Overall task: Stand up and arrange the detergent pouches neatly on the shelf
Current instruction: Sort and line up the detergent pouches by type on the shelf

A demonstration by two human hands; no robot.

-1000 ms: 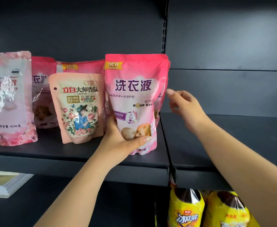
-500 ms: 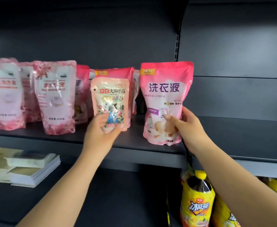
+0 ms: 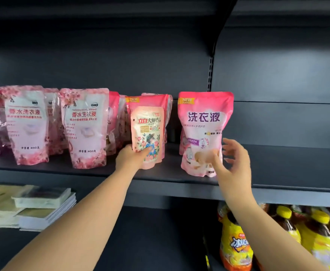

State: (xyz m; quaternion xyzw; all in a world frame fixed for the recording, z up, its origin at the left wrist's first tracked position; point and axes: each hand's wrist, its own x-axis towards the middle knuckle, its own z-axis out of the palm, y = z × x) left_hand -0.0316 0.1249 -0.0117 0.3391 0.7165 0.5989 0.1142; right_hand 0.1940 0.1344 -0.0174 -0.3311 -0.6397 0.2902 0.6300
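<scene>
My left hand (image 3: 131, 157) grips one small floral pouch (image 3: 148, 136), upright on the shelf (image 3: 277, 165). My right hand (image 3: 233, 163), fingers spread, touches one large pink pouch (image 3: 204, 124) standing beside it. Two blossom-print pouches (image 3: 86, 126) stand front left; those behind are uncountable.

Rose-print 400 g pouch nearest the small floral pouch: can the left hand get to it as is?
Probably not yet: the left hand grips the small floral pouch. Once it lets go, the rose-print pouch stands just beside it at the shelf front, unobstructed.
</scene>
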